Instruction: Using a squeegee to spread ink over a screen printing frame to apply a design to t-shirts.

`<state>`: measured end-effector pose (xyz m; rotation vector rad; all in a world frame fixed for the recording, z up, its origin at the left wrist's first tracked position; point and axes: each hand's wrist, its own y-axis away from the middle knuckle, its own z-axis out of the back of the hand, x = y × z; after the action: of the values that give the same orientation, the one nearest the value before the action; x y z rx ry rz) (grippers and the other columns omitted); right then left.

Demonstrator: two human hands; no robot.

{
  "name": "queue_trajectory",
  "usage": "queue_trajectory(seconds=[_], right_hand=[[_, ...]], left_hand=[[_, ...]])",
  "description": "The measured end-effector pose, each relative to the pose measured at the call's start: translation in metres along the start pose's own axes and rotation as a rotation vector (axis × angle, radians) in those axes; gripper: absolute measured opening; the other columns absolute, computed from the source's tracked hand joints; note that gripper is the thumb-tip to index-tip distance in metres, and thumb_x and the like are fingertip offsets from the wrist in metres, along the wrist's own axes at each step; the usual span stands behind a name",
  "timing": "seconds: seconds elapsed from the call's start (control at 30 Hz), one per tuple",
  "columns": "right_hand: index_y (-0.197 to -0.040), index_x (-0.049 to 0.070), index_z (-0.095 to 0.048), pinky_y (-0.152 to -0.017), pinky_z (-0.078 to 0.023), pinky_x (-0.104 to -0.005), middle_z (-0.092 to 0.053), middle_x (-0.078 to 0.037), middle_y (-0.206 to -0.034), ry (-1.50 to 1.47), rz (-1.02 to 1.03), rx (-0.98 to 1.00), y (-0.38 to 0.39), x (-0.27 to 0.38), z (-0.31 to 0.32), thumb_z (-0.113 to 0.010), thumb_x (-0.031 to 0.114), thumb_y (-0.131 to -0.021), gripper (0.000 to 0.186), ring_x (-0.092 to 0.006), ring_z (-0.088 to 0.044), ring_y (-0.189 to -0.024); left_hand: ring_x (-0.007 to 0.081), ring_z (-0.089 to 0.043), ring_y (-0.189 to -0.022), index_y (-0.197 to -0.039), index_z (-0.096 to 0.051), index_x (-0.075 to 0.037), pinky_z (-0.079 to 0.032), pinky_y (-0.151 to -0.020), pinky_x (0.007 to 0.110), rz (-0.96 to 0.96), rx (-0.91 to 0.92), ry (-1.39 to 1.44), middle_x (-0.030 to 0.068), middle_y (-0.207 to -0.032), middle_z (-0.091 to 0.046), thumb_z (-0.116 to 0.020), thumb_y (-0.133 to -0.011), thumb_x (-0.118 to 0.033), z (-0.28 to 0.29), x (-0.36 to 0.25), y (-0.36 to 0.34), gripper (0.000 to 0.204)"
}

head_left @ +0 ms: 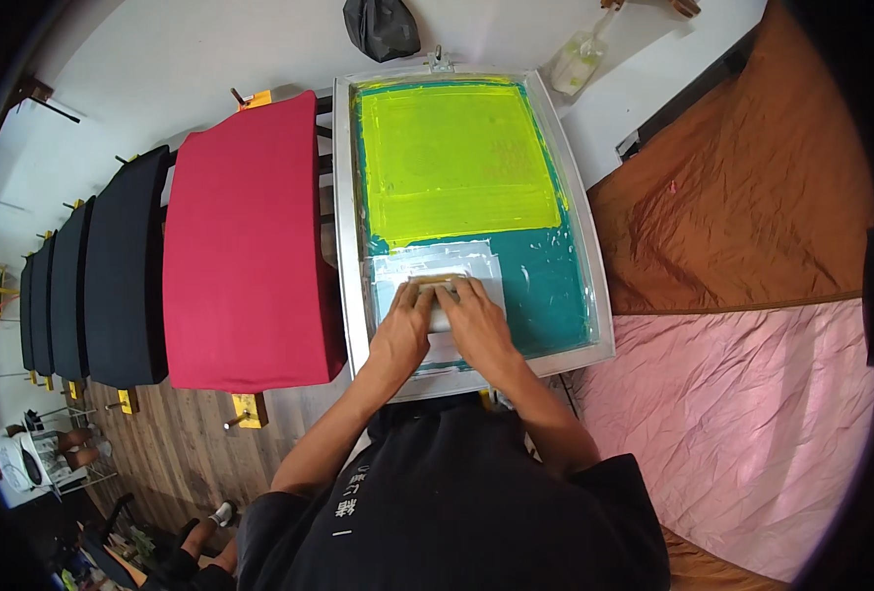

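Note:
My left hand (405, 330) and my right hand (469, 325) are side by side near the lower left of a metal-framed screen (594, 295), both closed on a squeegee (437, 281) with a light wooden edge. Its blade is hidden. Under it lies a pale grey-white patch (390, 262) on the teal mesh (545, 295). The upper part of the screen carries a large lime-yellow coated area (447, 148) with faint shapes in it.
Boards with red fabric (240, 246) and black fabric (122, 276) line my left. Brown (712, 197) and pink (712, 414) cloths spread at right. A black bag (383, 30) and translucent bottle (577, 61) are beyond the screen. Other people's legs (205, 532) show lower left.

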<state>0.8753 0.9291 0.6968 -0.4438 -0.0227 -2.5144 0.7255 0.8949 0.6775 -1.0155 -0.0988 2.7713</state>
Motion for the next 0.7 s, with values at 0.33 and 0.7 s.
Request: queue_trajectory(seconds=[0.33, 0.7], right_hand=[[-0.106, -0.001, -0.064, -0.075, -0.057, -0.0415, -0.061, -0.019, -0.104, -0.045, 0.029, -0.005, 0.004, -0.037, 0.016, -0.056, 0.002, -0.079, 0.028, -0.0357, -0.057, -0.106], [-0.106, 0.000, -0.064, -0.078, -0.055, -0.0400, -0.059, -0.016, -0.108, -0.053, -0.083, 0.142, 0.015, -0.048, 0.040, -0.057, 0.002, -0.078, 0.028, -0.0324, -0.057, -0.106]], left_hand=[[0.0459, -0.057, -0.106, -0.115, -0.057, 0.009, -0.049, -0.093, 0.045, 0.004, -0.035, 0.122, 0.0302, -0.114, -0.059, -0.049, -0.069, 0.016, -0.014, -0.029, -0.024, 0.047], [0.0479, -0.055, -0.108, -0.118, -0.056, 0.008, -0.047, -0.094, 0.047, 0.038, 0.111, 0.137, 0.0326, -0.117, -0.056, -0.048, -0.072, 0.014, -0.011, -0.057, -0.032, 0.047]])
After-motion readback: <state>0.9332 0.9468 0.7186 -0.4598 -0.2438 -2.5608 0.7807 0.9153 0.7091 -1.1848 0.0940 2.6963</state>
